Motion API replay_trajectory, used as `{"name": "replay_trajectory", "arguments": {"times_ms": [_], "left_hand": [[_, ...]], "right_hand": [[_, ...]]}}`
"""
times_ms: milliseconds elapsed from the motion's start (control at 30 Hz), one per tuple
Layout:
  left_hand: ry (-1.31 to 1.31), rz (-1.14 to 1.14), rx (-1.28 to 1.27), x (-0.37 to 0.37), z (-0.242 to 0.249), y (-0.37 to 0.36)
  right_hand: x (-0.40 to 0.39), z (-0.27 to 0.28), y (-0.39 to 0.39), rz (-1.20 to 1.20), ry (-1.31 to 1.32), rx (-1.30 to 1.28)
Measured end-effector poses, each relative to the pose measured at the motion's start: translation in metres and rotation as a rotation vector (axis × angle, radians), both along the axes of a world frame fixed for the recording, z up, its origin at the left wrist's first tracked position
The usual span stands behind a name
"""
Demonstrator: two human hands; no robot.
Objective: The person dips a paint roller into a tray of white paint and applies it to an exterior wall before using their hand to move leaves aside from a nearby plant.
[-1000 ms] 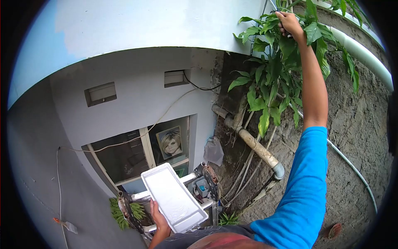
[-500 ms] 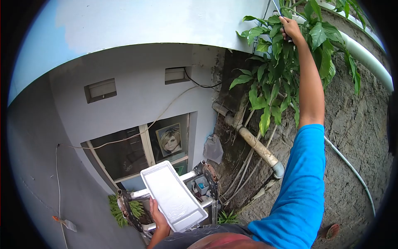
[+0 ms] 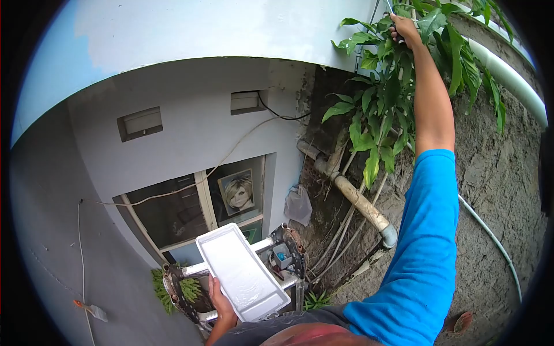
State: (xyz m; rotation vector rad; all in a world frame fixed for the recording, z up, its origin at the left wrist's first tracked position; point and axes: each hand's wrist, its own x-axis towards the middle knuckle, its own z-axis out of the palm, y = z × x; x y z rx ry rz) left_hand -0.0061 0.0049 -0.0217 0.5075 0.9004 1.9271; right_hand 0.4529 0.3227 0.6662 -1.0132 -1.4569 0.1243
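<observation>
My left hand [image 3: 222,300] grips the left edge of a white paint tray [image 3: 239,268], with wet white paint in it. The tray lies tilted over the top of a paint-spattered ladder [image 3: 262,245]. High at the upper right, my right hand [image 3: 405,29] is closed round the handle of a tool with a thin metal rod [image 3: 389,7]. The tool's far end is out of view. Green leaves [image 3: 398,81] hang around that hand, right beside the pale blue and white wall [image 3: 231,34].
A thick pale pipe [image 3: 502,75] runs along the rough wall [image 3: 490,184] on the right. Below the leaves is a dirty drainpipe [image 3: 360,199]. Cables [image 3: 231,151] cross the grey wall and window [image 3: 167,213]. A paintbrush [image 3: 92,310] is at lower left.
My right hand has risen slightly with the tool, and the arm has shifted a little up and to the right. Leaves around it have moved. The tray and my left hand stay in place.
</observation>
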Motion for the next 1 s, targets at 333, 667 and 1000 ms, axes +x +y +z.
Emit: {"name": "replay_trajectory", "arguments": {"times_ms": [333,667,1000], "left_hand": [[0.002,-0.011,-0.057,0.0,0.001,0.0],[-0.029,-0.015,-0.019,0.004,0.01,-0.004],[-0.047,0.019,-0.047,0.003,0.007,-0.003]], "right_hand": [[-0.022,-0.099,-0.028,-0.056,-0.025,-0.009],[-0.061,-0.146,-0.096,-0.102,-0.056,0.009],[-0.046,-0.063,-0.046,0.05,-0.24,0.324]]}}
